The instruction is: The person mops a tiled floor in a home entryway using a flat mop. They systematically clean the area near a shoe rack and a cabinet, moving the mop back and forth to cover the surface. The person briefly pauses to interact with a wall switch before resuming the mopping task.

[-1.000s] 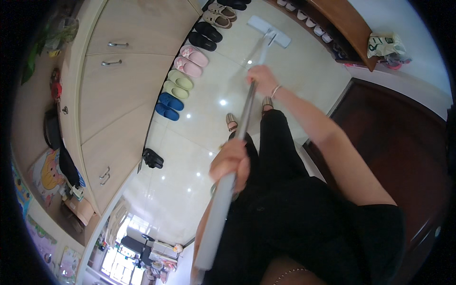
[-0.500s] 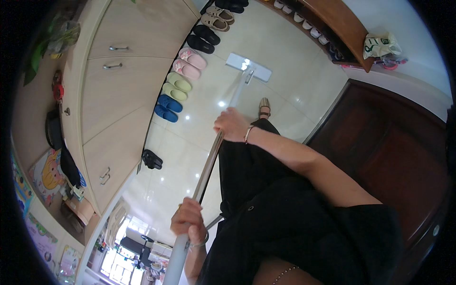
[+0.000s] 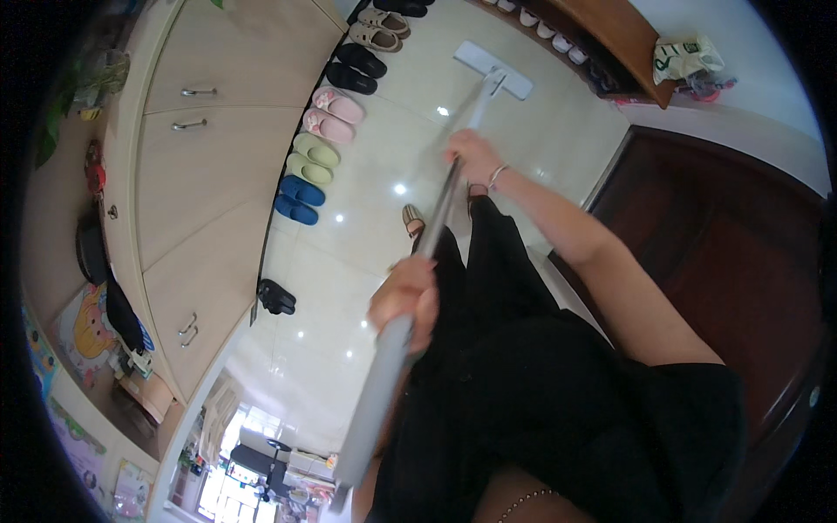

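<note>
A flat mop (image 3: 443,202) with a long silver and white handle runs slantwise up the middle of the head view. Its white rectangular head (image 3: 473,57) lies on the shiny tiled floor near the wooden shoe rack. Lower on the pole, my left hand (image 3: 405,301) is wrapped round it, just above the thick pale grip section. Farther up the pole, my right hand (image 3: 473,157) grips it with closed fingers, a bracelet on the wrist. Both hands are slightly blurred. My sandalled feet stand on the floor beside the pole.
Along the beige cabinet (image 3: 209,166) on the left stand several pairs of shoes, among them pink slippers (image 3: 333,113), green slippers (image 3: 312,159) and blue slippers (image 3: 299,200). A wooden shoe rack (image 3: 610,44) is at the far right. Below it is a dark brown door (image 3: 706,279).
The mop head has slid farther away and to the right. Both hands have moved up and right with the pole, and a second foot now shows.
</note>
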Motion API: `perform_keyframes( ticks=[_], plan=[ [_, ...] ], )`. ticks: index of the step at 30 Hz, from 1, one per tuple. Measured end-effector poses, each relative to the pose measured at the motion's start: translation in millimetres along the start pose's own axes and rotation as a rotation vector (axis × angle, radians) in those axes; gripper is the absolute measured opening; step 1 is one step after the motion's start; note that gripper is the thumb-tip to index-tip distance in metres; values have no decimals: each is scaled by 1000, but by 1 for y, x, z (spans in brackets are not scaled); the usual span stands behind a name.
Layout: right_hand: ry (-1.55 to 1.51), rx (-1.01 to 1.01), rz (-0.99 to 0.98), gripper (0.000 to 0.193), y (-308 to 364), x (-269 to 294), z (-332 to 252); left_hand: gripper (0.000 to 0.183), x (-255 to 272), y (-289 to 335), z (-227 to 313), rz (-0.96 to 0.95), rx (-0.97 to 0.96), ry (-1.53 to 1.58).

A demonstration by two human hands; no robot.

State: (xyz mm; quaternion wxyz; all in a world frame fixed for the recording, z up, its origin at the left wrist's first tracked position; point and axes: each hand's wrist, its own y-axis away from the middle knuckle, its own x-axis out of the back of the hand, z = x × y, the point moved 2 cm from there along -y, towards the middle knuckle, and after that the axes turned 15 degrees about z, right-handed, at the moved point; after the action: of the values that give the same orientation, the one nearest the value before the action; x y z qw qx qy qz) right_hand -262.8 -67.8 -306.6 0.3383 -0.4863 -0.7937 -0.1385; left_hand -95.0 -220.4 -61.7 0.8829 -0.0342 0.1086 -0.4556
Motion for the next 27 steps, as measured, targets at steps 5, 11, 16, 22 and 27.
perform_keyframes(
  ticks=[5, 11, 16, 22, 27],
  plan=[
    [-174, -36, -140, 15, 69, -55, -135, 18, 78, 34, 118, 18, 72, -237],
    [-137, 23, -472, 19, 73, -50, -187, 35, 85, 35, 145, 219, -8, -220],
    [-30, -26, -395, 10, 43, -29, -140, 29, 50, 8, 102, 180, -72, -70],
    [28, -60, 18, 11, 23, 47, 56, 25, -44, 13, -28, -70, 14, -35],
    [139, -125, 45, 11, 6, 79, 81, 17, -85, -15, -41, -253, -50, 162]
  ],
)
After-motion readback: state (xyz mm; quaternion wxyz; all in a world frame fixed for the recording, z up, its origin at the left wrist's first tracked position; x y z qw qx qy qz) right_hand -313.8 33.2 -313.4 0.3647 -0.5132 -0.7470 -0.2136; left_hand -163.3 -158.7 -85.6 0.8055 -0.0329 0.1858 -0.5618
